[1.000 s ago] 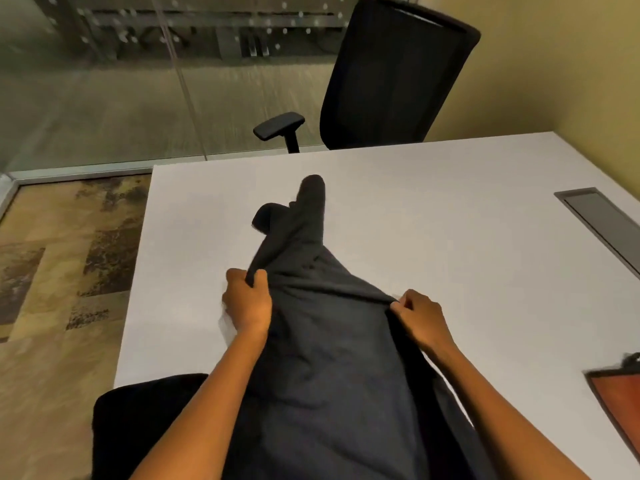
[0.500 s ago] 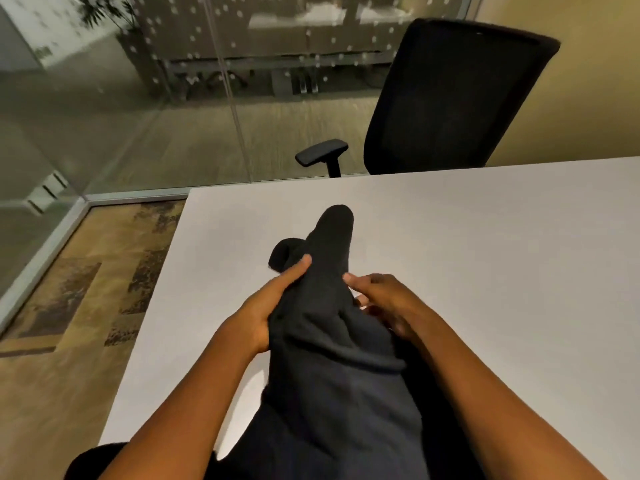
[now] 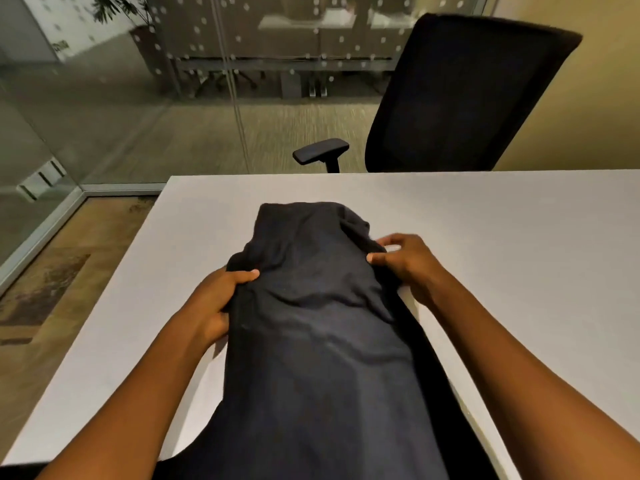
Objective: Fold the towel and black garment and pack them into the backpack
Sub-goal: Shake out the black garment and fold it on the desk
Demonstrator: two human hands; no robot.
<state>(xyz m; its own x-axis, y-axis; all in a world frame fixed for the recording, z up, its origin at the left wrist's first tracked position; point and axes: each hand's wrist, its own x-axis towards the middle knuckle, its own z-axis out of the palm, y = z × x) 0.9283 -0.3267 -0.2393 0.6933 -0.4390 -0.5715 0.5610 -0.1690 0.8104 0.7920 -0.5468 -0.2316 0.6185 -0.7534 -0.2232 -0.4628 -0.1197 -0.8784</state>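
Observation:
The black garment (image 3: 318,323) lies lengthwise on the white table (image 3: 502,244), running from the near edge toward the middle, its far end folded into a blunt, wide edge. My left hand (image 3: 221,299) grips its left edge, thumb on top of the cloth. On the right edge, my right hand (image 3: 405,261) pinches the fabric with fingers curled. The near part of the garment hangs over the table's front edge. Neither the towel nor the backpack is in view.
A black office chair (image 3: 460,95) with an armrest (image 3: 322,152) stands behind the table's far edge. A glass wall (image 3: 138,98) is on the left, with patterned floor (image 3: 52,271) beside the table's left edge.
The narrow far ends of the garment have been folded back, so its far end is now wide and blunt. Both hands moved apart to the garment's side edges. The head view tilted up.

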